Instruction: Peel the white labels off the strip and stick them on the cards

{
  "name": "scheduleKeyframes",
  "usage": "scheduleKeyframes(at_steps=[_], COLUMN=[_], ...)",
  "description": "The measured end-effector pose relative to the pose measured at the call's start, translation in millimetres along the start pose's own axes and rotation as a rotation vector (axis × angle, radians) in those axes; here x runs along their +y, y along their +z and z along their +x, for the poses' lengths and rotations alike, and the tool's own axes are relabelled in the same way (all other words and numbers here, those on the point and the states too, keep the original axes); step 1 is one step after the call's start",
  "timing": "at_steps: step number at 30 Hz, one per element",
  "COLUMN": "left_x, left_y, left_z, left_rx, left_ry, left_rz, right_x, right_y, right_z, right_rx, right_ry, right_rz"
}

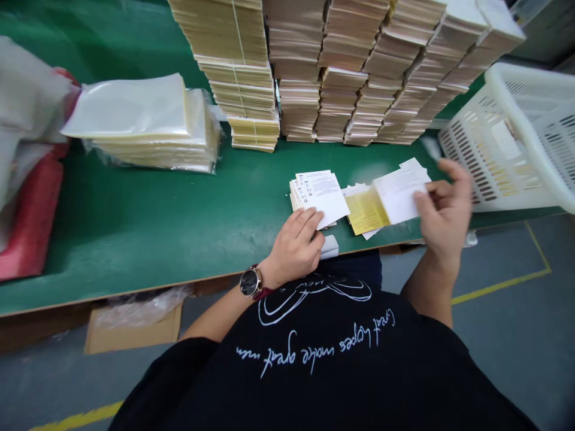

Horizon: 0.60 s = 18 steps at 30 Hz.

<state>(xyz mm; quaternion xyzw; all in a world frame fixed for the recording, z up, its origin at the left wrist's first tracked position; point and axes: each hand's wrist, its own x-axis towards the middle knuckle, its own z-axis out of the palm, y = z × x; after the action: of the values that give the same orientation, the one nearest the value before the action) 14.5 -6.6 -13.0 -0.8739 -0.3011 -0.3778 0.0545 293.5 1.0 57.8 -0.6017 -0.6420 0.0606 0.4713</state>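
Fingers of left hand resting open on white printed cards, not clenched | right hand pinching a spread white-and-yellow leaflet right of them | both near edge of green bench | banded card stacks far | white plastic basket right

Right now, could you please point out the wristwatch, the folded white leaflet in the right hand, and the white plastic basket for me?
Wristwatch (250,282): head view, on its round dial.
Folded white leaflet (398,194): head view, on its white face beside the right thumb.
White plastic basket (480,161): head view, on its slotted side wall.
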Motion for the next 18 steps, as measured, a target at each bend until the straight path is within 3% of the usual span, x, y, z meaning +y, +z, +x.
scheduleKeyframes(at_steps=[2, 4, 8, 14, 18], left_x=[0, 0, 0, -1, -1], left_y=[0, 0, 0, -2, -2], left_z=[0, 1, 1, 2, 1], left_rx=[-0.006, -0.014, -0.016, -0.042, -0.04], left_ry=[0.009, 0.016, 0.024, 0.023, 0.023], left_rz=[0.009, 0.008, 0.004, 0.018, 0.015], right_x=[1, -1, -14, -37, -43], right_y=[4, 14, 39, 65, 74], right_z=[-8, -14, -13, 1, 1], right_rx=[-0.109, -0.089, -0.025, -0.211, -0.26], right_ry=[-0.004, -0.035, 0.034, -0.014, 0.115], right_rz=[-0.228, -0.297, 0.01, 0.103, 0.273])
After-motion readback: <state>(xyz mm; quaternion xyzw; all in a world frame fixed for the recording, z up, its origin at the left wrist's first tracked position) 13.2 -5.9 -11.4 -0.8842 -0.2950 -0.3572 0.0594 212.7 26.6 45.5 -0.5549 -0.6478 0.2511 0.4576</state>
